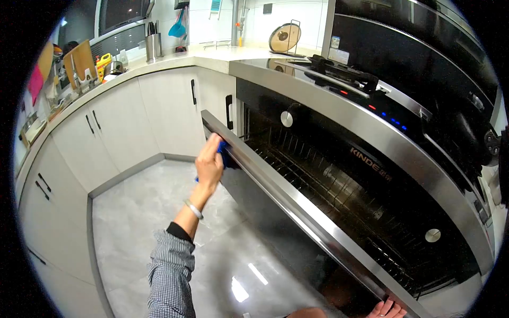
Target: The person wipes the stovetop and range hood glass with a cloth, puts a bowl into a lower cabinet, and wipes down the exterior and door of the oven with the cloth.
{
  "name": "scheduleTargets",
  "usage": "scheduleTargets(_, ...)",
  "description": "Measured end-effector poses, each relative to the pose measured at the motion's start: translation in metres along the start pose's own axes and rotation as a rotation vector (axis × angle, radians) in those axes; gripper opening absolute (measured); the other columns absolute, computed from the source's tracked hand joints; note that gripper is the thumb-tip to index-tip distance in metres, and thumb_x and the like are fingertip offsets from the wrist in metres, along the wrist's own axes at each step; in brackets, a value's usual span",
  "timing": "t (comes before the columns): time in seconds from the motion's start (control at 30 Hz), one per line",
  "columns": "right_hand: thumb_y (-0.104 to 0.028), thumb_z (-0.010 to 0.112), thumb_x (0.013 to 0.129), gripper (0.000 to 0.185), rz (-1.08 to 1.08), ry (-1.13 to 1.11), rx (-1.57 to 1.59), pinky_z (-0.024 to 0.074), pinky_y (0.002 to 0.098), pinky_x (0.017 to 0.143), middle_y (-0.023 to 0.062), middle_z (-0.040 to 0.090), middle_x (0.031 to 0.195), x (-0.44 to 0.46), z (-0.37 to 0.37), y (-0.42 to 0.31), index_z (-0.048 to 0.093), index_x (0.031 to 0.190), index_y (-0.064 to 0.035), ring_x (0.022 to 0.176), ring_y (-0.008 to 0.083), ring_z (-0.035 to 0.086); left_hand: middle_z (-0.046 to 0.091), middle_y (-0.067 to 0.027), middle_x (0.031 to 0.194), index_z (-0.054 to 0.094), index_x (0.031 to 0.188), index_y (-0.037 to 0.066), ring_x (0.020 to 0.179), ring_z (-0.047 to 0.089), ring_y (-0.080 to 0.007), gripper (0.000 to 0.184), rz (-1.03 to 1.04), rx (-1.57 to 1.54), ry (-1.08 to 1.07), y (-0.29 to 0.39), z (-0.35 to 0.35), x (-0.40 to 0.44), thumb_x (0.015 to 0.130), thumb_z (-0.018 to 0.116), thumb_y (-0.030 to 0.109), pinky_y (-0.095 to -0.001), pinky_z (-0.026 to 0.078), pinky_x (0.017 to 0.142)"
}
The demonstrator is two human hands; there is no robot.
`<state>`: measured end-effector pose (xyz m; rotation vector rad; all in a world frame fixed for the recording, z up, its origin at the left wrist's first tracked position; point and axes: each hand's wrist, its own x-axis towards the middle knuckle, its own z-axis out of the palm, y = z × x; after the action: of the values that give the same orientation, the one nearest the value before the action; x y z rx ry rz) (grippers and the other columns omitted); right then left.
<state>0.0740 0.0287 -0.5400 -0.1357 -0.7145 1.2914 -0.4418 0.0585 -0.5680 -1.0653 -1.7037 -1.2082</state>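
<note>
My left hand [210, 165] is closed around a blue cloth [221, 147], at the far left end of the metal top edge of a tilted-open oven door [286, 196]. Most of the cloth is hidden behind the fingers. At the bottom of the view, the fingers of my right hand [388, 309] curl over the near end of that same edge; the rest of this hand is out of view. Behind the door, wire racks [291, 175] show inside the dark oven. Its black front panel [339, 143] carries two round knobs and the lettering KINDE.
Above the oven is a cooktop [339, 74] with lit red and blue indicators. White cabinets [116, 116] with black handles curve around the left. A knife holder [154, 46], a yellow bottle [103, 64] and a pot lid [284, 37] stand on the counter. Grey tile floor [148, 212] lies below.
</note>
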Motion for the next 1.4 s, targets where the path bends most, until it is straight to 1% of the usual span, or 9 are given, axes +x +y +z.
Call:
scheduleTargets(0.2,0.000,0.058,0.078,0.048,-0.014,0.008,0.118,0.0352,0.0472,0.099,0.0208,0.045,0.127,-0.003,-0.003,-0.003,0.044,0.124,-0.0009,0.108,0.0339,0.042,0.062,-0.0194,0.117,0.062,0.113,0.000,0.109,0.060,-0.0336,0.044,0.204,-0.159,-0.043,0.042,-0.014,-0.032,0.073,0.046,-0.011,-0.0385,0.050,0.091)
scheduleTargets(0.4,-0.004,0.064,0.078,0.055,0.081,-0.042,0.060,0.0342,0.0469,0.099,0.0221,0.044,0.130,0.001,-0.011,-0.009,0.040,0.127,0.0012,0.116,0.0366,0.042,0.058,-0.0184,0.124,0.060,0.118,0.003,0.113,0.057,-0.0327,0.046,-0.025,0.000,0.022,0.036,-0.006,-0.012,0.077,0.044,-0.009,-0.0368,0.048,0.094)
scheduleTargets(0.47,-0.003,0.063,0.078,0.059,0.056,-0.089,0.131,0.0355,0.0477,0.098,0.0233,0.042,0.133,0.001,-0.011,-0.006,0.037,0.130,0.0023,0.120,0.0380,0.041,0.058,-0.0214,0.122,0.061,0.114,-0.001,0.115,0.057,-0.0349,0.044,0.078,-0.042,-0.007,0.059,-0.011,-0.030,0.074,0.045,-0.011,-0.0381,0.048,0.095)
scheduleTargets(0.67,-0.003,0.064,0.078,0.066,0.069,-0.045,0.162,0.0340,0.0490,0.099,0.0239,0.041,0.133,-0.003,-0.014,-0.009,0.031,0.135,0.0014,0.121,0.0398,0.039,0.061,-0.0161,0.121,0.063,0.114,0.003,0.092,0.064,-0.0338,0.048,0.295,-0.068,-0.136,0.068,-0.024,-0.029,0.070,0.050,-0.010,-0.0366,0.054,0.080)
scheduleTargets(0.87,-0.002,0.065,0.076,0.066,0.124,-0.102,0.184,0.0323,0.0512,0.102,0.0245,0.037,0.134,-0.001,-0.019,-0.015,0.032,0.133,0.0011,0.125,0.0422,0.033,0.060,-0.0179,0.122,0.061,0.115,0.002,0.110,0.060,-0.0316,0.046,0.091,-0.016,-0.022,0.060,-0.016,-0.022,0.073,0.048,-0.009,-0.0374,0.050,0.091)
scheduleTargets(1.0,-0.002,0.065,0.075,0.067,0.077,-0.039,0.222,0.0309,0.0523,0.104,0.0255,0.035,0.135,-0.005,-0.018,-0.009,0.031,0.132,0.0034,0.127,0.0435,0.031,0.063,-0.0191,0.116,0.064,0.110,0.001,0.105,0.062,-0.0344,0.046,0.091,-0.231,-0.083,0.119,-0.027,-0.060,0.069,0.048,-0.011,-0.0387,0.051,0.090)
scheduleTargets(1.13,-0.001,0.064,0.074,0.067,0.104,-0.060,0.252,0.0312,0.0504,0.103,0.0268,0.036,0.132,-0.004,-0.009,-0.014,0.030,0.131,0.0070,0.125,0.0441,0.031,0.062,-0.0123,0.118,0.063,0.111,0.006,0.085,0.063,-0.0314,0.041,0.195,0.004,-0.073,0.076,-0.027,-0.024,0.075,0.051,-0.008,-0.0377,0.053,0.076)
scheduleTargets(1.3,-0.003,0.065,0.073,0.070,0.124,-0.116,0.270,0.0330,0.0474,0.099,0.0262,0.037,0.131,-0.002,-0.016,-0.015,0.029,0.132,0.0061,0.120,0.0410,0.034,0.060,-0.0145,0.122,0.061,0.114,0.003,0.105,0.062,-0.0315,0.048,0.161,0.003,-0.069,0.094,-0.026,-0.029,0.069,0.047,-0.010,-0.0374,0.053,0.084)
scheduleTargets(1.4,-0.004,0.066,0.073,0.071,0.124,-0.071,0.230,0.0334,0.0469,0.099,0.0245,0.039,0.132,-0.002,-0.007,-0.011,0.030,0.133,0.0047,0.121,0.0401,0.034,0.063,-0.0137,0.118,0.064,0.110,0.006,0.094,0.065,-0.0306,0.048,0.183,-0.173,-0.082,0.151,-0.036,-0.060,0.066,0.052,-0.010,-0.0354,0.054,0.078)
